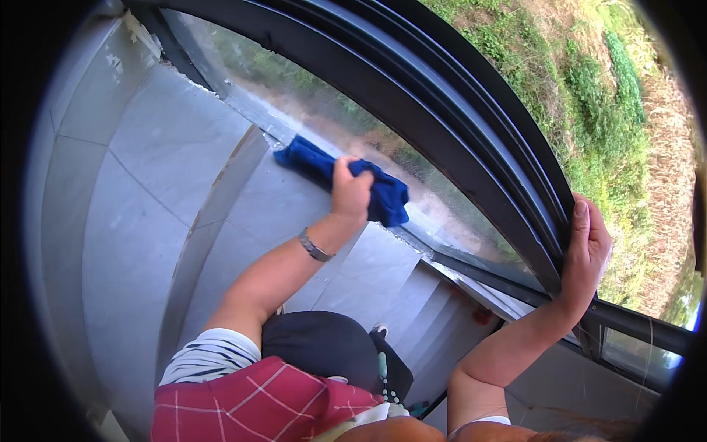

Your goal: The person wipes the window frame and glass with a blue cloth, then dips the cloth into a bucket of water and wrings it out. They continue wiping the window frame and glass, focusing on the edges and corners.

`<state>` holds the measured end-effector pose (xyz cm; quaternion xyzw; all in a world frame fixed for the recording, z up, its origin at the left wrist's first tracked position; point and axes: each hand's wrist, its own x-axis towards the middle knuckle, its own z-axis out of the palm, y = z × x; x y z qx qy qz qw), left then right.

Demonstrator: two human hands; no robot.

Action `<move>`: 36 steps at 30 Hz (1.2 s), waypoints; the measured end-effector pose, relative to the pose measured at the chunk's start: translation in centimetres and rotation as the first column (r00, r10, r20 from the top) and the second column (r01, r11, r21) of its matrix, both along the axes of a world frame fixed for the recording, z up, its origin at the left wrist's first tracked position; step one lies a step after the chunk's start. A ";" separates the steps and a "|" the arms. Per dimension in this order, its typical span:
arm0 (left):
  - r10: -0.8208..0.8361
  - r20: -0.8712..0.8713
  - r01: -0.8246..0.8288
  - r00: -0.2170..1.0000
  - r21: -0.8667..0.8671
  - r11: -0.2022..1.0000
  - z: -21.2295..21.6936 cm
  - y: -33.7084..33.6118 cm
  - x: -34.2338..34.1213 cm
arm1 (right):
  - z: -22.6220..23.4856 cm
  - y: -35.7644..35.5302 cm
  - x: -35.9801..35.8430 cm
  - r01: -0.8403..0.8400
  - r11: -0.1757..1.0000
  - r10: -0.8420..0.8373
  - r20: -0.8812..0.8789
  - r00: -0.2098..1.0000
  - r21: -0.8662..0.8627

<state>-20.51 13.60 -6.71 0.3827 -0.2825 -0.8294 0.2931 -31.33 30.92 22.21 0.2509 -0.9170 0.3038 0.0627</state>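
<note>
My left hand (pixel 350 189) grips a dark blue cloth (pixel 317 166) and presses it against the lower part of a window pane (pixel 383 147), near where the glass meets the tiled ledge. A metal bracelet sits on that wrist. My right hand (pixel 587 250) wraps around the edge of the black window frame (pixel 471 132), thumb on the near side. The cloth hangs out on both sides of my left fist.
Grey wall tiles (pixel 147 206) run down the left. Grey steps (pixel 412 295) lie below the window. Grass and scrub (pixel 604 110) show outside past the frame. A smaller lower pane (pixel 633 353) sits under my right hand.
</note>
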 end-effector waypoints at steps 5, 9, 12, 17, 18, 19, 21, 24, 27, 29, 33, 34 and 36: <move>0.355 0.106 -0.338 0.929 -0.151 0.929 -1.1 -10.3 1.1 | 0.8 0.1 0.1 0.010 0.998 -0.009 -0.018 1.000 0.069; 0.280 0.252 -0.107 0.926 -0.536 0.837 -2.6 -6.0 0.3 | 0.7 -0.1 0.1 0.031 0.996 -0.026 -0.062 0.998 0.083; -0.020 0.235 0.150 0.972 -0.553 0.820 -1.3 2.1 -0.1 | 0.5 -0.2 0.1 0.010 0.997 -0.006 -0.043 0.999 0.075; 0.067 0.193 0.001 0.979 -0.335 0.942 -3.2 -0.9 0.4 | 0.5 0.3 0.2 0.013 0.998 -0.012 -0.030 0.999 0.060; 0.166 0.162 -0.116 0.973 -0.276 0.954 -2.2 -2.9 0.4 | 0.3 0.6 0.1 0.022 0.998 -0.021 -0.029 0.999 0.060; 0.266 0.133 -0.219 0.955 -0.293 0.931 -3.4 -5.3 0.6 | 0.4 0.6 0.1 0.014 0.998 -0.013 -0.021 1.000 0.057; 0.311 0.127 -0.267 0.942 -0.279 0.923 -2.1 -7.4 0.9 | 0.4 0.3 0.1 0.014 0.998 -0.014 -0.005 1.000 0.063; 0.255 0.213 -0.101 0.943 -0.547 0.831 -2.4 -5.9 1.0 | 0.5 -0.6 0.2 -0.028 0.998 0.031 -0.052 0.998 0.064; 0.092 0.174 0.074 0.980 -0.758 0.648 3.2 0.1 0.3 | 0.7 0.2 0.6 0.024 0.999 -0.024 -0.030 0.999 0.024; 0.077 0.141 0.057 0.987 -0.756 0.652 3.3 0.6 0.4 | 0.4 0.3 0.3 0.008 1.000 -0.008 -0.019 1.000 0.020; 0.255 0.126 -0.197 0.959 -0.354 0.914 -2.3 -5.0 0.4 | 0.5 0.3 0.2 -0.029 0.999 0.030 -0.042 0.999 0.013; 0.282 0.128 -0.242 0.951 -0.263 0.934 -2.1 -7.1 0.6 | 0.4 0.5 0.1 -0.037 0.999 0.038 -0.048 0.998 0.009; 0.310 0.176 -0.240 0.934 -0.332 0.912 -3.3 -8.6 0.9 | 0.4 0.3 0.3 -0.030 0.999 0.032 -0.069 0.997 0.021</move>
